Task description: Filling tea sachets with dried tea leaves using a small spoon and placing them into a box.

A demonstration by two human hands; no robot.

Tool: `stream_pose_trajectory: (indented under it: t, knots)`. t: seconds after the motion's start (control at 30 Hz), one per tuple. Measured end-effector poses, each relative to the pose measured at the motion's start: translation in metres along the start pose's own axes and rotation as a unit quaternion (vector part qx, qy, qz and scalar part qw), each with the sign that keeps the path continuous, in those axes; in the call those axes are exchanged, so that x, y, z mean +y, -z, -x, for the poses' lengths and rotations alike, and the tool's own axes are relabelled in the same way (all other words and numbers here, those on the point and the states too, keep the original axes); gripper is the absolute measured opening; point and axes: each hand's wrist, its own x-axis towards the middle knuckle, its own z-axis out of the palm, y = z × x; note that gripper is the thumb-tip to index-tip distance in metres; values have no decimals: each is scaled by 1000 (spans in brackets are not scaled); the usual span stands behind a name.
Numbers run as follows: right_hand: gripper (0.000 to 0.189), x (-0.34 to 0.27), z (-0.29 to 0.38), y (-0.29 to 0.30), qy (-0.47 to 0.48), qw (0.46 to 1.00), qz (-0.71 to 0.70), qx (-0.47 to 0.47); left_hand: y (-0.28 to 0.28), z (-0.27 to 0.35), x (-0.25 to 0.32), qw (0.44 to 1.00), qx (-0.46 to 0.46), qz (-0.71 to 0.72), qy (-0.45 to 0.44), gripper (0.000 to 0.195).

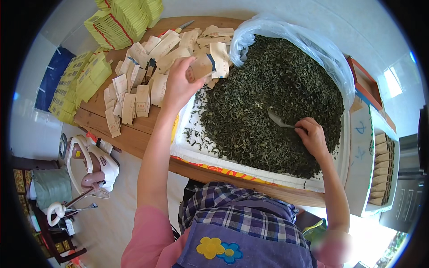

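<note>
My left hand (pixel 181 83) grips a brown paper packet (pixel 201 65) with a dark blue edge, above the left side of a heap of dried tea leaves (pixel 268 87). More paper packets (pixel 164 50) lie loosely piled just beyond this hand. Pinched by its handle in my right hand (pixel 311 135) is a small, pale, translucent scoop (pixel 279 120), its blade low at the leaves. Whether the scoop carries any leaves is hard to tell. The heap spreads over a white foam tray (pixel 185 147), and its far part sits in a clear plastic bag (pixel 301 31).
Yellow packets in stacks (pixel 117 28) stand at the back left of the wooden table (pixel 137 140), with others (pixel 77 83) lower left. A knife (pixel 185 25) lies behind the pile. On the right, a white foam box (pixel 360 160) holds upright brown packets (pixel 380 167), near a red-edged box (pixel 365 80).
</note>
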Motion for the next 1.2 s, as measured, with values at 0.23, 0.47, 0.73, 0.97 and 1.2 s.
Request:
stream_pose_trajectory:
  t: [0.23, 0.47, 0.73, 0.97, 1.2]
  knots:
    - [12, -25, -8, 17, -101, 990, -97, -12, -11, 51, 45, 969, -105, 216, 56, 59]
    - [10, -85, -17, 39, -18, 978, -201, 46, -24, 64, 73, 963, -202, 175, 38, 59]
    - [15, -93, -17, 31, 108, 987, -50, 106, -30, 67, 74, 962, -215, 170, -1, 59]
    - [13, -105, -20, 26, 105, 985, -110, 86, -34, 73, 78, 959, -227, 169, -24, 60]
    - [4, -105, -20, -1, -82, 941, -326, 24, -45, 76, 86, 948, -219, 228, -30, 54]
